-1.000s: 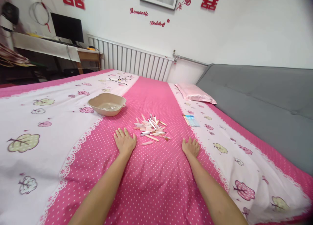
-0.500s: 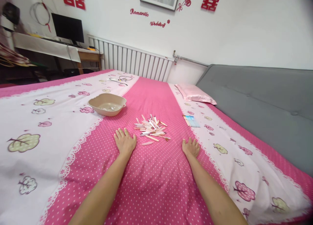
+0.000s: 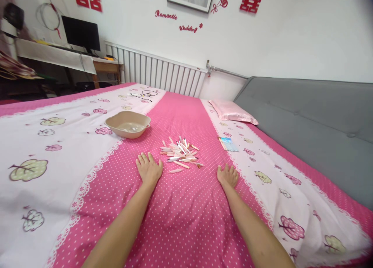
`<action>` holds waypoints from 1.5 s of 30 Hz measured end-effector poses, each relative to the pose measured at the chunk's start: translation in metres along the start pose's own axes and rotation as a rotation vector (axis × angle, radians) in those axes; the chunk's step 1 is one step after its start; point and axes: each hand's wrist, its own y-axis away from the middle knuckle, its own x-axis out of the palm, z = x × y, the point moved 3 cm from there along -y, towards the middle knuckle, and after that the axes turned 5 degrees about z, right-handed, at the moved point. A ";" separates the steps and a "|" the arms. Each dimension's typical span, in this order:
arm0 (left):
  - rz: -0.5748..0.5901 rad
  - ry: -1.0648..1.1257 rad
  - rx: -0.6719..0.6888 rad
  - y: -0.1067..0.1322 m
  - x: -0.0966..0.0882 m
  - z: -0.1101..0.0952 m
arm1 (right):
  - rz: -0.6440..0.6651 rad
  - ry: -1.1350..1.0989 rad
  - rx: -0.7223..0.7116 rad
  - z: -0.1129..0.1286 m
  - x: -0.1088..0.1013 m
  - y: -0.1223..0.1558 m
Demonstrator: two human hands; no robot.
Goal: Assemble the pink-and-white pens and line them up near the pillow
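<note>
My left hand (image 3: pixel 148 168) lies flat on the pink dotted bedspread (image 3: pixel 186 213), fingers spread and holding nothing. Just to its right is a loose heap of pens (image 3: pixel 182 149), mostly pink and white, jumbled in different directions. One pale pink pen (image 3: pixel 175 171) lies apart at the near side of the heap. My right hand (image 3: pixel 228 176) also rests palm down with fingers apart, to the right of the heap. Beyond it, a row of blue pens (image 3: pixel 229 144) lies side by side. A beige plastic basin (image 3: pixel 128 125) with a few small pale things inside stands beyond my left hand.
At the far right of the bed lies a pink pillow (image 3: pixel 232 112) against the grey headboard (image 3: pixel 309 120). A thin black cable (image 3: pixel 145 94) is on the far left of the bedspread. Behind are a radiator (image 3: pixel 157 68) and a desk with a monitor (image 3: pixel 81 33).
</note>
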 end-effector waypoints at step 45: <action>0.000 -0.014 0.000 -0.001 0.003 0.001 | -0.006 0.006 -0.001 -0.001 0.002 -0.002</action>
